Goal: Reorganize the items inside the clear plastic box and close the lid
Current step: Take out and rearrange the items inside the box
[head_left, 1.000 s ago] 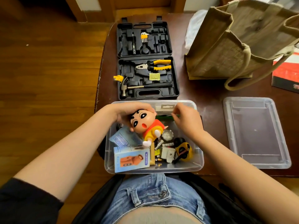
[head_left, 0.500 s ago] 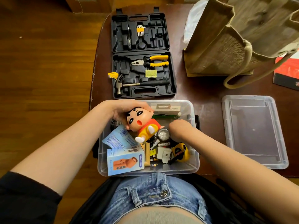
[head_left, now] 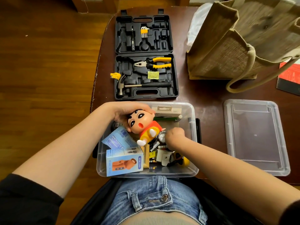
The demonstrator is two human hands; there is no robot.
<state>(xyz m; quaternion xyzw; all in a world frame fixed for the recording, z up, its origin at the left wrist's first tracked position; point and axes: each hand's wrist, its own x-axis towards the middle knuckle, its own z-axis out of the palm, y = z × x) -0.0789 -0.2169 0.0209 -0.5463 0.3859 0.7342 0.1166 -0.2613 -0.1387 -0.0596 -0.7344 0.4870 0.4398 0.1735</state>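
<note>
The clear plastic box [head_left: 192,112] stands open at the table's near edge, against my lap. My left hand [head_left: 123,111] grips the head of a cartoon doll [head_left: 142,125] in a red shirt, which lies tilted over the box's left half. My right hand [head_left: 174,137] reaches down into the middle of the box beside a round silver item [head_left: 161,136], and its fingers are hidden under its back. A mini fan carton [head_left: 125,161], a blue packet [head_left: 116,140], a white carded pack [head_left: 167,111] and a yellow tape measure [head_left: 185,161] are inside. The clear lid [head_left: 254,137] lies flat to the right.
An open black tool case [head_left: 144,57] with pliers, hammer and hex keys lies just beyond the box. A brown woven bag [head_left: 235,46] stands at the back right, with a red book [head_left: 290,77] by the right edge. Wooden floor is to the left.
My right hand moved from the box's far end down into the small items in the middle. My left hand keeps hold of the doll's head, which shifted slightly.
</note>
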